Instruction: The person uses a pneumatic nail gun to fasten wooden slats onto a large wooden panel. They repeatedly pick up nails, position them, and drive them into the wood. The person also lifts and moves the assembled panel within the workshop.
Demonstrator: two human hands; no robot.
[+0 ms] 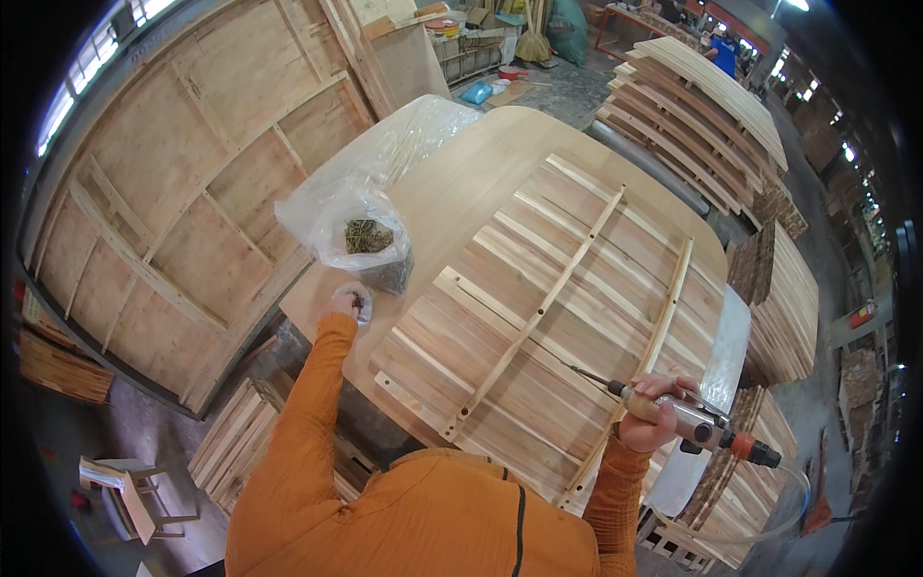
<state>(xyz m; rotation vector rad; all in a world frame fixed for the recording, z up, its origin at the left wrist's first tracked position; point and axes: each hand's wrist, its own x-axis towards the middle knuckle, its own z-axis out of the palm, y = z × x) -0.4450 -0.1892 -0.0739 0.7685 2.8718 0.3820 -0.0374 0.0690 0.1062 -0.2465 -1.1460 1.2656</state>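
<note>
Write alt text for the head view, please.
A person holds a silver power driver in the right grip over a slatted wooden panel on a pale board; the left grip is beside an open plastic bag of small fasteners.

No readable lettering or numbers

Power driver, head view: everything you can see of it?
The power driver has a silver, metal-looking body, a yellowish nose, an orange-red collar and a black rear end. A clear hose appears to run from the rear. Its long, thin, dark bit points toward picture left and slightly up, over the slatted wooden panel; whether the tip touches is unclear. The right hand grips it.
</note>
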